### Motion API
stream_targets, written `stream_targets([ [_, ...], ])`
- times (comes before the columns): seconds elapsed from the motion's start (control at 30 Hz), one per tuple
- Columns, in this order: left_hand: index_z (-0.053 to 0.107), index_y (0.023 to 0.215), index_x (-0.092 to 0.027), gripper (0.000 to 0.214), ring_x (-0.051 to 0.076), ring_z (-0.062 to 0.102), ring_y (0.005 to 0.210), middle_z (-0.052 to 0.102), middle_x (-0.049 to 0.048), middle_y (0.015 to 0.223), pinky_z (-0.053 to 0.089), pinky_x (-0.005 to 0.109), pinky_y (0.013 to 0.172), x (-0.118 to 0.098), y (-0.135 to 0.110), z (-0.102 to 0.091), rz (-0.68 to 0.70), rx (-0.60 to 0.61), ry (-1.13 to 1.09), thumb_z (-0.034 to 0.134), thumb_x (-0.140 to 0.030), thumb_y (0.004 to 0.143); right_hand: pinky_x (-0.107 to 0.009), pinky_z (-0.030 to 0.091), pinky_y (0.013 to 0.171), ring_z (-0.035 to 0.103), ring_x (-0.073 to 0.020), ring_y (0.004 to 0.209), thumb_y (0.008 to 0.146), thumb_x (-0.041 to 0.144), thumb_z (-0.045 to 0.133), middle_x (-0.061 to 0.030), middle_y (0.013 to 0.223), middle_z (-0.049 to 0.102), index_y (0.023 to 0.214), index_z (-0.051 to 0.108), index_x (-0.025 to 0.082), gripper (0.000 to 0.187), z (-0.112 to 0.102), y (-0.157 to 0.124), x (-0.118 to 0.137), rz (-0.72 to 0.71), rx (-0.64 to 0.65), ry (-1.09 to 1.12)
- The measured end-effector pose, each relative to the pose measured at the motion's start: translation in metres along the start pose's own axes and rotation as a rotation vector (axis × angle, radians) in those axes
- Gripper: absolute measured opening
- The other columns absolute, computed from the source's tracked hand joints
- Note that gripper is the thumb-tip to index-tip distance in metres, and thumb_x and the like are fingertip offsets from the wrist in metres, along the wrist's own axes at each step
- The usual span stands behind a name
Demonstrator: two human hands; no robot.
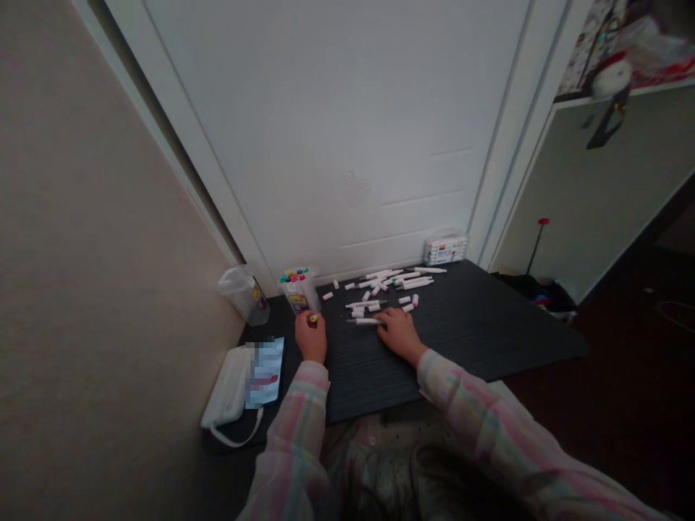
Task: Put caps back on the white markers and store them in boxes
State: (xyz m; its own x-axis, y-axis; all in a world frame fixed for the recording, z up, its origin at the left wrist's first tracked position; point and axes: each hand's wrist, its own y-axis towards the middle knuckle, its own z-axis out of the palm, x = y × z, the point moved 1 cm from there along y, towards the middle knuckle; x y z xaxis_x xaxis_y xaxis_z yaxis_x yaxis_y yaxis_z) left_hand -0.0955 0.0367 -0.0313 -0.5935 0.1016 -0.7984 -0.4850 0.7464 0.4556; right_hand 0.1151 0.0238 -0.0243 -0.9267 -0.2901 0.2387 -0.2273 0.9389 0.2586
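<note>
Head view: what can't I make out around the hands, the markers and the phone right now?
All in the head view:
Left hand: it covers most of the yellow-ended item, so whether that is a cap or a whole marker is unclear.
Right hand: it hides the right end of the white marker.
Marker case: its label is too small and blurred to read.
Phone: pixelation masks part of it.

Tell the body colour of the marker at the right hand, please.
The marker has a white body: head view.

Hands [400, 334] at white markers [369, 321] on dark tabletop [472, 329]
</note>
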Motion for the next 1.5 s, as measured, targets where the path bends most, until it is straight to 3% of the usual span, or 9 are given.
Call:
stream_targets([
  [0.23,0.054,0.106,-0.014,0.028,0.017,0.057,0.088,0.057,0.0069,0.104,0.049,0.037,0.075,-0.013,-0.003,0.003,0.032,0.028,-0.085,0.051,-0.032,0.084,-0.042,0.046,0.084,0.055,-0.0196,0.100,0.086,0.030,0.050,-0.0080,0.114,0.055,0.110,0.053,0.016,0.029,-0.003,0.004,-0.001,-0.050,0.009,-0.009],
  [0.37,0.057,0.089,-0.013,0.020,0.013,0.056,0.076,0.059,0.0026,0.086,0.048,0.033,0.070,-0.027,-0.002,0.013,0.040,0.050,-0.156,0.055,-0.031,0.081,-0.045,0.043,0.088,0.053,-0.0210,0.103,0.085,0.032,0.050,-0.0078,0.114,0.055,0.112,0.053,0.016,0.031,-0.005,0.012,-0.005,-0.124,0.002,-0.014],
  [0.53,0.057,0.075,-0.017,0.017,0.013,0.054,0.065,0.056,-0.0013,0.070,0.044,0.026,0.063,-0.044,-0.009,0.024,-0.029,0.087,-0.276,0.062,-0.032,0.070,-0.043,0.033,0.089,0.049,-0.0234,0.103,0.082,0.028,0.052,-0.0078,0.106,0.059,0.110,0.056,0.019,0.029,-0.005,0.025,-0.004,-0.262,0.022,0.018],
  [0.67,0.054,0.073,-0.017,0.016,0.011,0.051,0.057,0.053,-0.0032,0.063,0.041,0.023,0.054,-0.053,-0.014,0.024,-0.142,0.118,-0.334,0.060,-0.032,0.069,-0.040,0.029,0.085,0.049,-0.0238,0.100,0.083,0.028,0.048,-0.0106,0.105,0.060,0.113,0.054,0.018,0.032,-0.004,0.034,-0.006,-0.366,0.054,0.061],
  [0.93,0.052,0.072,-0.018,0.016,0.010,0.048,0.057,0.050,-0.0039,0.063,0.040,0.022,0.056,-0.046,-0.004,0.030,-0.294,0.105,-0.325,0.060,-0.031,0.066,-0.040,0.024,0.083,0.050,-0.0225,0.097,0.085,0.023,0.045,-0.0097,0.104,0.061,0.111,0.055,0.018,0.028,-0.002,0.038,-0.021,-0.429,0.074,0.142],
  [1.5,0.053,0.069,-0.020,0.018,0.011,0.047,0.054,0.052,-0.0032,0.061,0.042,0.024,0.055,-0.032,0.002,0.031,-0.444,0.154,-0.177,0.061,-0.035,0.063,-0.039,0.026,0.079,0.050,-0.0192,0.084,0.081,0.016,0.050,-0.0058,0.094,0.063,0.104,0.058,0.019,0.024,-0.002,0.031,-0.026,-0.415,0.062,0.303],
])
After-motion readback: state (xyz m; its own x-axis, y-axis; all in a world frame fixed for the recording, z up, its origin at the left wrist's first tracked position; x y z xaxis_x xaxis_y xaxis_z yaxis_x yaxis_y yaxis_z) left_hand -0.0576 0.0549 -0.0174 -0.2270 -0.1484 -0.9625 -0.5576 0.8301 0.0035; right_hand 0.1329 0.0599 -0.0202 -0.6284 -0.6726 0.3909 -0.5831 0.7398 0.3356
